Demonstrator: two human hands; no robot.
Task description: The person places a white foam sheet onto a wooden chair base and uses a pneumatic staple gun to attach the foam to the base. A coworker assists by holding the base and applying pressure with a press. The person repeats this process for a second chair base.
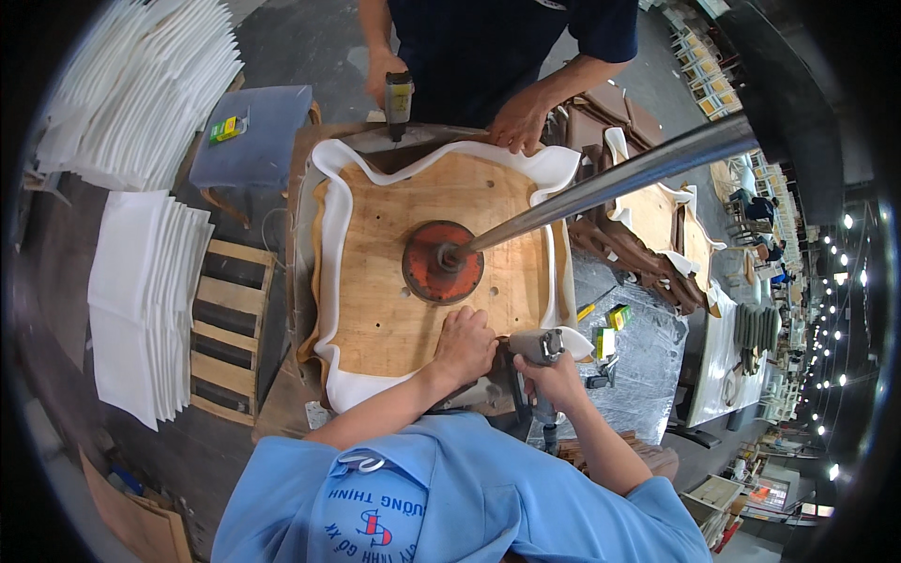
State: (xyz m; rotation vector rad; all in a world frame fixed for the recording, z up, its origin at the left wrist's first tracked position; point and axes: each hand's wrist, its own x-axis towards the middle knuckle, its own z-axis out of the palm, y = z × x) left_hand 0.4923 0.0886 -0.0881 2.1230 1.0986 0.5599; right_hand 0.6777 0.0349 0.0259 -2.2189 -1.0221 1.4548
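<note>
A square plywood seat panel [375, 281] lies in front of me, with white foam padding [333, 235] and brown cover material curling up around its sides. A round red press plate [419, 272] on a slanting metal rod [601, 183] bears on the panel's middle. My left hand [466, 345] rests at the panel's near edge, its fingers bent and closed; whatever they pinch is hidden. In my right hand [556, 381] is a pneumatic staple gun [538, 346], its nose close to the near edge, beside my left hand.
Across the panel a co-worker holds another staple gun [399, 98] and presses the far edge. To the right, a plastic-covered table [643, 342] bears small yellow-green boxes [618, 316] and more padded panels [648, 218]. White foam sheets [141, 291], a wooden pallet [225, 340] and a blue-covered stool [258, 155] stand left.
</note>
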